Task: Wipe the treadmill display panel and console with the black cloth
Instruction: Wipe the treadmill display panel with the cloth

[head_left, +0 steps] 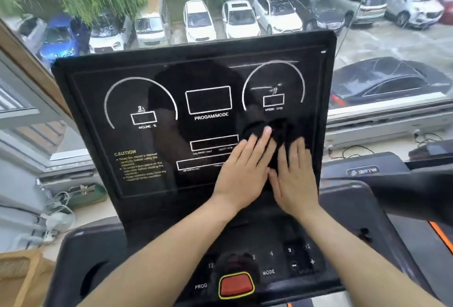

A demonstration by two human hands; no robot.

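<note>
head view, going left to right: a window ledge at the far left carries a tangle of white cables (57, 211) and a green object, too blurred to name. next comes the treadmill display panel (157, 159), a glossy black slab tilted back toward the window, printed with an incline dial on its left side, a "progam/mode" box in the middle and a speed dial on the right; yellow caution text (141, 165) sits at its lower left. below the panel lies the console (269, 262), with number keys, a "mode" label and a red stop button (236, 285) ringed in yellow near the bottom centre.

the left hand (241, 171) lies flat and open on the lower right part of the panel, fingers stretched upward and together, fingertips resting on the black cloth (277, 132). the cloth is bunched against the glass just under the speed dial; its edges seem to merge with the dark panel, so its full outline is hard to tell. the right hand (295, 179) lies just beside the left, also flat and open, fingers pressing the cloth's lower right portion. to the right, a dark handrail (416, 184) reaches outward, and parked cars fill the window beyond.
</note>
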